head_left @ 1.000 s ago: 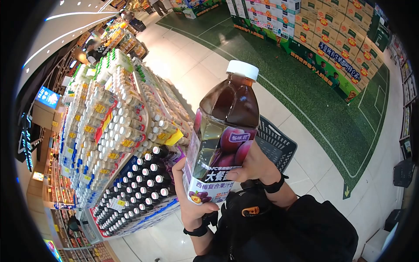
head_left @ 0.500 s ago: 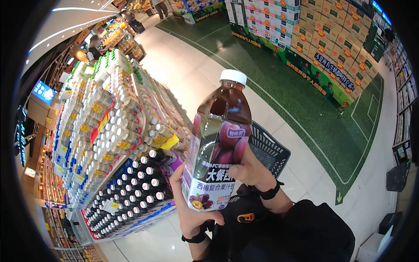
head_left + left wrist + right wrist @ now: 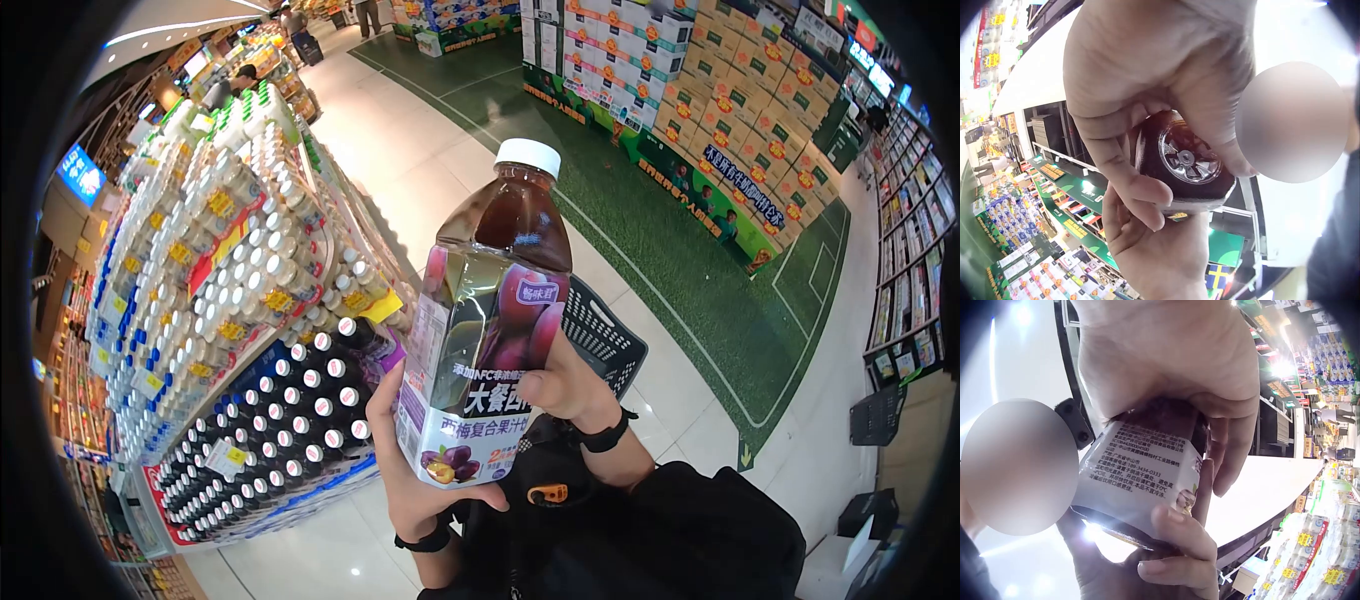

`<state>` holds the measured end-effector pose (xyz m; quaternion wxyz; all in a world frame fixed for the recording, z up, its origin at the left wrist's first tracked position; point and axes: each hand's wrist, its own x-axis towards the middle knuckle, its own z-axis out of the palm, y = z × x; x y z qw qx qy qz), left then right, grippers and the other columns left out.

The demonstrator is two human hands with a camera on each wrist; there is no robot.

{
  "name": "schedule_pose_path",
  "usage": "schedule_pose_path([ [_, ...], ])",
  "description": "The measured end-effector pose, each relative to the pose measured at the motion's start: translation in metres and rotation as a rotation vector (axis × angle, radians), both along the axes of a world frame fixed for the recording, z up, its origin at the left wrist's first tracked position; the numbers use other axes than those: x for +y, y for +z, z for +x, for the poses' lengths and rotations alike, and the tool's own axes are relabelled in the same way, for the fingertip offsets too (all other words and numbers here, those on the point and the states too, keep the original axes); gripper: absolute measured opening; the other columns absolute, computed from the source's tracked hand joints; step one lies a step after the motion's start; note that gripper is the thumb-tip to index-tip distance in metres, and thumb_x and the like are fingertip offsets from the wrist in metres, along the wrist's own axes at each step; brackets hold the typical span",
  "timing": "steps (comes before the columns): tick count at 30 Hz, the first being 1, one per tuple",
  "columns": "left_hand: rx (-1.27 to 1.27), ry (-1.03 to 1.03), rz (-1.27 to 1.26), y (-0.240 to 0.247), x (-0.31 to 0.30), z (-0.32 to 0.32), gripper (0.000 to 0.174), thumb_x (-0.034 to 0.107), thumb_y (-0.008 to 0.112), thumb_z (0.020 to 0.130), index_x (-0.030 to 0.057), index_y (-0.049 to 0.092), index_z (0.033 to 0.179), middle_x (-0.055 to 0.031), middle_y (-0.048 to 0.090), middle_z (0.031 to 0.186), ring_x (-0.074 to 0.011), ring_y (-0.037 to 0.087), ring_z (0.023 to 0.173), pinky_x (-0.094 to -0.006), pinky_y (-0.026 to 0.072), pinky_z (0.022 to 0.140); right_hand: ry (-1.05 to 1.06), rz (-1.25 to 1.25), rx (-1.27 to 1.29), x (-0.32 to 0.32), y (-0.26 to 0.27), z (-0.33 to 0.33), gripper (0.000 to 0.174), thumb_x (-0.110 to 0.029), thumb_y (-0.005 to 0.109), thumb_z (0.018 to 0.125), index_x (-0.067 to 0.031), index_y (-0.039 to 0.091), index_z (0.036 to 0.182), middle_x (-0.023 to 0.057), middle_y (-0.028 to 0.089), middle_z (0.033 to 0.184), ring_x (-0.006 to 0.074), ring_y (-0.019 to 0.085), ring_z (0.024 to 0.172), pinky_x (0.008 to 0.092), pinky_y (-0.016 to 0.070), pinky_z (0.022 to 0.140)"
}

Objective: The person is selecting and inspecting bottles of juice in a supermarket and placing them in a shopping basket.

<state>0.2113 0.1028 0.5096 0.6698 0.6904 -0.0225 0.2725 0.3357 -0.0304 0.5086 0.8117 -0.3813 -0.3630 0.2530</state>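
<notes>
A large bottle of dark juice [image 3: 500, 330] with a white cap and plum label is held up, slightly tilted, in both hands. The left hand [image 3: 415, 480] grips its lower left side and base, thumb along the bottom edge. Higher on the right side, the right hand [image 3: 575, 390] grips it with the thumb across the label. From the left wrist view, the bottle's round ribbed base [image 3: 1190, 156] shows between the fingers of the left hand [image 3: 1154, 81]. Small print on the back label [image 3: 1141, 465] faces the right wrist view, under the right hand [image 3: 1172, 356].
Stacked dark bottles with white caps [image 3: 290, 420] and packs of pale bottles [image 3: 240, 260] stand at left. A black basket [image 3: 605, 335] is behind the right hand. Stacked cartons [image 3: 740, 110] line green turf [image 3: 650, 250]; people stand far off at the top left.
The bottle and both hands have shifted slightly left in the head view, still gripping. The head view has turned a little, so the cartons and turf sit farther left.
</notes>
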Motion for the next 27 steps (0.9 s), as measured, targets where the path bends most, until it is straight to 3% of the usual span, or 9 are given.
schedule_pose_path([
  [6,0.000,-0.040,-0.043,0.003,0.031,-0.031,0.134,0.036,0.097,0.036,-0.0012,0.023,0.140,-0.0168,0.044,0.131,-0.0261,0.053,0.116,-0.0392,0.0459,0.097,-0.012,0.005,-0.044,0.031,0.005,-0.030,0.073,-0.039,0.069,0.084,0.0037,0.036,0.133,0.0100,0.052,0.123,0.0160,0.050,0.112,0.0312,0.0421,0.096],
  [7,-0.035,-0.038,0.000,0.004,0.036,-0.034,0.126,0.026,0.098,0.041,-0.0011,0.024,0.140,-0.0159,0.044,0.129,-0.0252,0.053,0.115,-0.0381,0.0453,0.097,0.025,0.006,0.016,0.032,0.006,-0.035,0.069,-0.032,0.073,0.082,0.0038,0.040,0.131,0.0092,0.055,0.119,0.0147,0.053,0.109,0.0296,0.0449,0.092],
  [10,0.003,0.036,0.126,-0.004,0.053,-0.052,0.118,0.018,0.096,0.045,-0.0009,0.026,0.139,-0.0148,0.045,0.127,-0.0240,0.053,0.115,-0.0370,0.0445,0.097,0.057,-0.120,0.070,0.034,-0.002,-0.045,0.067,-0.023,0.077,0.078,0.0041,0.043,0.129,0.0088,0.057,0.116,0.0139,0.055,0.106,0.0289,0.0470,0.089],
  [12,-0.017,0.028,0.085,-0.004,0.061,-0.058,0.113,0.014,0.094,0.047,-0.0009,0.028,0.138,-0.0136,0.045,0.124,-0.0233,0.053,0.114,-0.0362,0.0442,0.097,0.046,-0.120,0.121,0.042,-0.005,-0.054,0.073,-0.015,0.080,0.074,0.0032,0.040,0.132,0.0093,0.055,0.121,0.0154,0.054,0.110,0.0311,0.0463,0.092],
  [14,-0.064,0.032,0.257,-0.009,0.070,-0.062,0.114,0.016,0.094,0.047,-0.0012,0.027,0.138,-0.0145,0.044,0.127,-0.0238,0.052,0.116,-0.0365,0.0444,0.097,-0.069,-0.069,0.037,0.050,-0.002,-0.059,0.080,-0.014,0.081,0.071,0.0017,0.035,0.135,0.0099,0.053,0.125,0.0171,0.053,0.114,0.0331,0.0451,0.095],
  [15,-0.088,0.038,0.227,-0.011,0.072,-0.062,0.108,0.014,0.093,0.049,0.0017,0.032,0.137,-0.0182,0.044,0.131,-0.0262,0.052,0.118,-0.0371,0.0443,0.097,-0.057,-0.074,0.091,0.054,-0.001,-0.062,0.090,-0.013,0.083,0.069,0.0002,0.029,0.139,0.0104,0.051,0.129,0.0193,0.052,0.118,0.0345,0.0438,0.098],
  [19,-0.098,0.046,0.258,-0.007,0.085,-0.067,0.095,0.011,0.089,0.052,0.0093,0.041,0.134,-0.0238,0.047,0.133,-0.0323,0.051,0.122,-0.0395,0.0432,0.099,-0.181,-0.045,0.066,0.063,-0.002,-0.069,0.098,-0.012,0.085,0.066,-0.0011,0.024,0.142,0.0105,0.047,0.133,0.0205,0.047,0.123,0.0366,0.0402,0.102],
  [24,-0.103,0.042,0.375,-0.005,0.099,-0.075,0.096,0.010,0.089,0.052,0.0105,0.041,0.135,-0.0223,0.049,0.132,-0.0357,0.052,0.120,-0.0406,0.0447,0.096,-0.228,-0.028,0.130,0.073,-0.007,-0.082,0.100,-0.011,0.085,0.065,-0.0018,0.022,0.142,0.0109,0.042,0.137,0.0206,0.045,0.125,0.0374,0.0377,0.104],
  [27,-0.115,-0.036,0.460,-0.006,0.108,-0.083,0.107,0.008,0.091,0.049,0.0048,0.032,0.138,-0.0208,0.041,0.138,-0.0280,0.049,0.123,-0.0397,0.0424,0.101,-0.232,-0.011,0.167,0.078,-0.017,-0.090,0.101,-0.013,0.085,0.065,-0.0015,0.021,0.142,0.0113,0.041,0.137,0.0210,0.044,0.126,0.0373,0.0373,0.105],
])
